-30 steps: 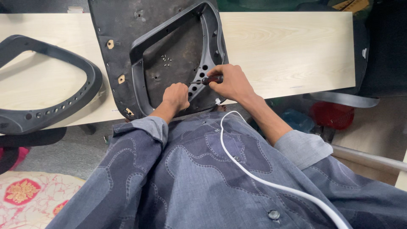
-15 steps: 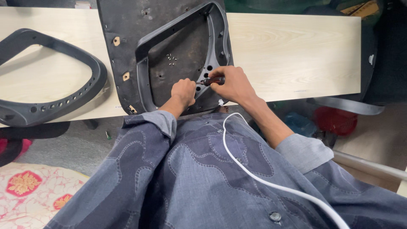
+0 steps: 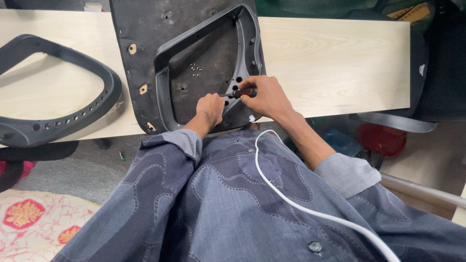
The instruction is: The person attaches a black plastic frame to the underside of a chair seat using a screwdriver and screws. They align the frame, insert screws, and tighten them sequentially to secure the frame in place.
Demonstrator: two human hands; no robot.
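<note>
You are gripping the screwdriver [image 3: 241, 92] in your right hand [image 3: 268, 97] at the counter's [image 3: 335, 63] near edge, so be keeping it square while your left hand's [image 3: 209, 108] curled fingers are steadying the chair frame [image 3: 165, 82].

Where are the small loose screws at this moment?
In the head view, the small screws lie on the dark seat panel, inside the grey plastic frame, above the left hand.

The right hand [image 3: 269, 99] grips a screwdriver [image 3: 239, 93] against the grey armrest frame [image 3: 165, 73]; the left hand [image 3: 211, 109] steadies the frame's lower edge.
</note>
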